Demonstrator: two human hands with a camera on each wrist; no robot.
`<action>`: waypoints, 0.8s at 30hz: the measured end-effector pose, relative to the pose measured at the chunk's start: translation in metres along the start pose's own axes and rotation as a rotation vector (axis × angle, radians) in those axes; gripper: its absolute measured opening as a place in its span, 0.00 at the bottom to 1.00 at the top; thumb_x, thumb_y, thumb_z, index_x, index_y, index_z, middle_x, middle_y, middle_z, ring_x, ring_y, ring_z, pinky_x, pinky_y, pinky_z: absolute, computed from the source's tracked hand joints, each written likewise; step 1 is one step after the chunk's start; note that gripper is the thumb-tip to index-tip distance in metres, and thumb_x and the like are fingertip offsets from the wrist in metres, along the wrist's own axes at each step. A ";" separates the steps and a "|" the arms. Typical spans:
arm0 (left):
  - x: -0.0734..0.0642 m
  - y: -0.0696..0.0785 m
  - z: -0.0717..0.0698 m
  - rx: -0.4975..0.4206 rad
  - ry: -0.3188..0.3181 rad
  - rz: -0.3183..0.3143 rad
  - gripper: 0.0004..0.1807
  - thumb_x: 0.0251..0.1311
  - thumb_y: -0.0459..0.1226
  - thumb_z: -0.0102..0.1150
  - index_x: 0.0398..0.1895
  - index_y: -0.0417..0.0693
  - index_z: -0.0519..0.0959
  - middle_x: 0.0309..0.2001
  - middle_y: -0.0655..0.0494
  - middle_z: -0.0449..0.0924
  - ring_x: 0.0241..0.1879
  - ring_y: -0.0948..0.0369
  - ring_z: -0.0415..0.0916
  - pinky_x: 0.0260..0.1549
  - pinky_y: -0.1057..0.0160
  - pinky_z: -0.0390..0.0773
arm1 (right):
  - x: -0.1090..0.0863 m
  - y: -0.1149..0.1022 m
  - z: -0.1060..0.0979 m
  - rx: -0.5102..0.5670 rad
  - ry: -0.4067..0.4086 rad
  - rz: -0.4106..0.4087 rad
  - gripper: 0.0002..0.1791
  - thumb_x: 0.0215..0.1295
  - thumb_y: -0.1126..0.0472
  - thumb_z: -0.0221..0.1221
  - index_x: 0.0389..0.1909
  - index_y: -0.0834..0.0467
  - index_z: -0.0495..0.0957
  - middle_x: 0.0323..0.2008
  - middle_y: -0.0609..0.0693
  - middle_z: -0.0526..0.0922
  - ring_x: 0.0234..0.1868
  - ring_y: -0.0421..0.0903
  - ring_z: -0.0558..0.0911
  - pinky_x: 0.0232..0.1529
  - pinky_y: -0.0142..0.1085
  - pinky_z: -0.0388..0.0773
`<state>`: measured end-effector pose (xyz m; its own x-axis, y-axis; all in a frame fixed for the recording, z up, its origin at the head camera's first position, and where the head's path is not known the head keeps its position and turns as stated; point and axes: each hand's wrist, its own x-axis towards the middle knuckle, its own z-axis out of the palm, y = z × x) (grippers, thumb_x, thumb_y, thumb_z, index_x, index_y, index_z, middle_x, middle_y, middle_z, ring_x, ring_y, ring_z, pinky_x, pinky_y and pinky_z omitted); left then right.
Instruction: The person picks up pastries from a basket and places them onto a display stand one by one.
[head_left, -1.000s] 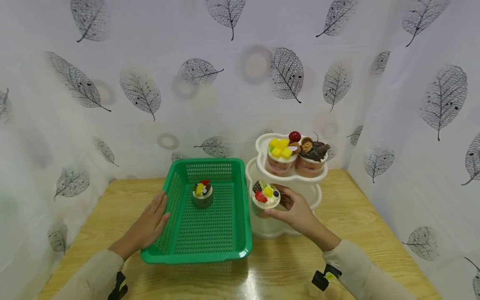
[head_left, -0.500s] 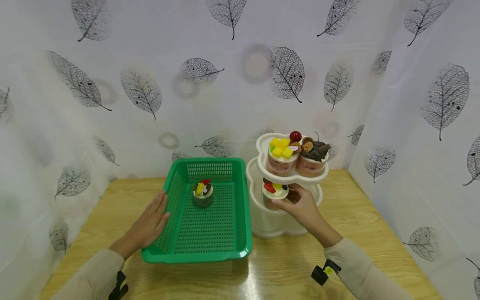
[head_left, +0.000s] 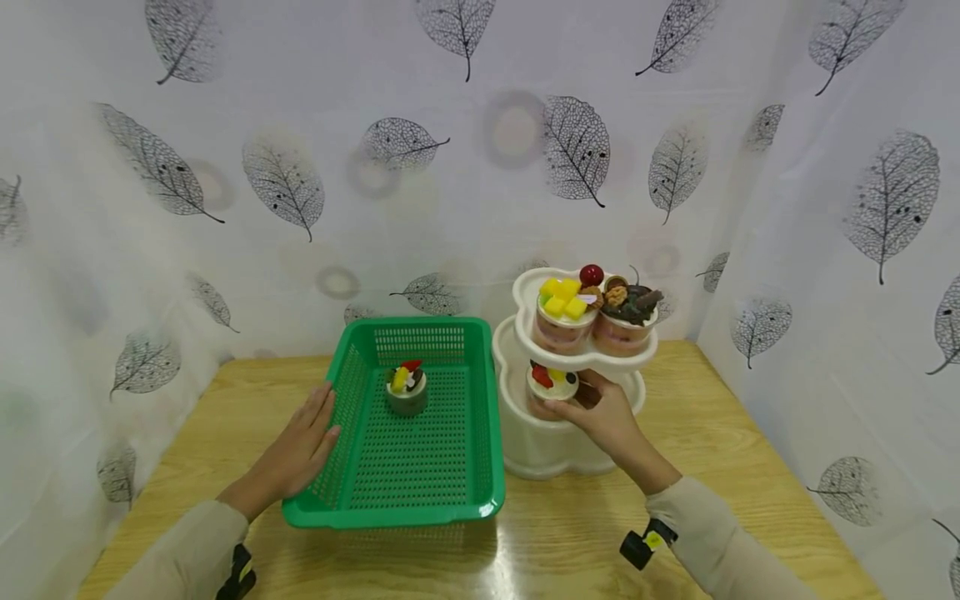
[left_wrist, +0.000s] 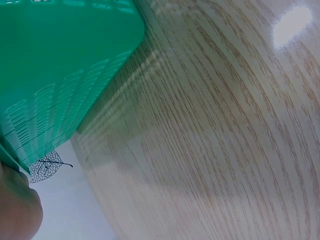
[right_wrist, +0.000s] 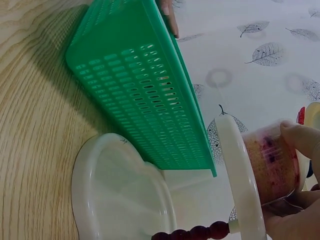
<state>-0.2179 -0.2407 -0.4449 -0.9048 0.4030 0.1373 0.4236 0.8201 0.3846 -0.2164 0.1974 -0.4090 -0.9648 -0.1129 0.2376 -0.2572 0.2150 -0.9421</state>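
Observation:
My right hand (head_left: 611, 425) grips a clear dessert cup (head_left: 551, 404) topped with cream, strawberry and yellow fruit. The cup is upright at the middle tier of a white tiered stand (head_left: 543, 437), beneath the top tier's edge. In the right wrist view its pink, layered side (right_wrist: 272, 165) shows right at the tier, with thumb and fingers around it. My left hand (head_left: 296, 442) rests with fairly straight fingers on the left rim of a green plastic basket (head_left: 405, 492). One smaller-looking fruit-topped cup (head_left: 407, 400) stands inside the basket.
Two more dessert cups stand on the top tier: one with yellow cubes (head_left: 562, 321), one with chocolate and nuts (head_left: 626, 321). A dark red beaded post (right_wrist: 192, 233) joins the tiers. The wooden table (head_left: 720, 433) is backed by a leaf-print curtain (head_left: 465, 208).
My right hand has moved the strawberry-topped dessert cup slightly right and back, from the stand's left front to under the top tier's edge. My left hand stays on the basket rim.

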 end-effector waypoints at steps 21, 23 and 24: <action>0.001 0.001 0.001 -0.001 0.013 0.009 0.33 0.76 0.42 0.35 0.73 0.27 0.44 0.75 0.34 0.37 0.73 0.40 0.35 0.69 0.39 0.44 | -0.003 0.001 -0.004 -0.062 -0.040 -0.057 0.36 0.59 0.66 0.66 0.67 0.64 0.63 0.63 0.60 0.70 0.63 0.57 0.71 0.61 0.39 0.71; 0.001 0.001 0.000 0.000 0.015 0.010 0.33 0.76 0.43 0.35 0.73 0.27 0.44 0.75 0.34 0.37 0.74 0.40 0.35 0.69 0.39 0.43 | -0.003 0.000 -0.006 -0.081 -0.047 -0.061 0.36 0.59 0.66 0.66 0.68 0.64 0.63 0.64 0.61 0.70 0.64 0.58 0.70 0.62 0.45 0.69; 0.001 0.001 0.001 0.001 0.014 0.012 0.33 0.76 0.43 0.35 0.73 0.27 0.44 0.75 0.34 0.38 0.74 0.40 0.34 0.69 0.40 0.43 | -0.004 0.000 -0.007 -0.101 -0.045 -0.062 0.37 0.59 0.65 0.66 0.68 0.64 0.63 0.64 0.62 0.70 0.64 0.59 0.70 0.62 0.47 0.69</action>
<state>-0.2184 -0.2397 -0.4450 -0.9003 0.4067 0.1549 0.4342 0.8156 0.3824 -0.2131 0.2044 -0.4079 -0.9441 -0.1716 0.2814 -0.3223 0.3027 -0.8969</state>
